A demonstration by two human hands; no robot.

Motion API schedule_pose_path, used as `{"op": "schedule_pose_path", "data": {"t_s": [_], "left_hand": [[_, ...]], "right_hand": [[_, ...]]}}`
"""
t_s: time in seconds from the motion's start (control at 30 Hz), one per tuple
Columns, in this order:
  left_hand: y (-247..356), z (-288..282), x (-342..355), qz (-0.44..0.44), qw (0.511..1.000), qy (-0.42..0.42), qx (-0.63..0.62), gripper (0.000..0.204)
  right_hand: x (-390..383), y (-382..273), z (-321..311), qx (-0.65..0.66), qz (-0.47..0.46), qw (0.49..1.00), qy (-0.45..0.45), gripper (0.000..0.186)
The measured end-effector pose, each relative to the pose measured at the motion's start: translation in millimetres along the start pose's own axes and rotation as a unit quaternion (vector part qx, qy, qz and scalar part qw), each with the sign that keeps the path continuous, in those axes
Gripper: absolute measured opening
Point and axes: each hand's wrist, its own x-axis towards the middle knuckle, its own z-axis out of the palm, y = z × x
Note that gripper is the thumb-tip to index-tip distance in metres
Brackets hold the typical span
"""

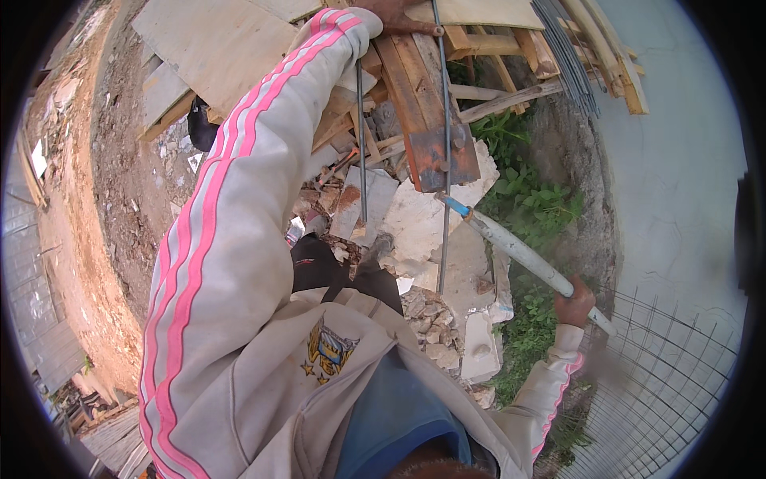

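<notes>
At the top edge, my left hand [396, 16] is partly cut off by the frame. It lies over a wooden beam [408, 88], its fingertip across a long steel rod [444, 88]. My right hand [574, 302] is closed around a white pipe [519, 252] near its lower end. The pipe slants up to the left, and its blue-banded end meets the rod just below a rusty metal plate [431, 158] on the beam's end. A round stud stands on the plate beside the rod. From there the rod runs down over the rubble.
Another steel rod [362, 152] stands to the left. Plywood sheets [215, 56], loose lumber [610, 52] and a bundle of thin rods [565, 56] lie at the top. Broken concrete [479, 343] surrounds my feet. Wire mesh [662, 375] and a pale wall [678, 184] are at right.
</notes>
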Motion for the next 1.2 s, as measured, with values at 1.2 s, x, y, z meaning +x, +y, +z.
{"op": "schedule_pose_path", "data": {"t_s": [1.2], "left_hand": [[0.8, 32.3, 10.7, -0.045, 0.995, 0.015, 0.093, 0.105]], "right_hand": [[-201.5, -349.0, 51.0, -0.099, 0.505, 0.854, 0.075, 0.032]]}}
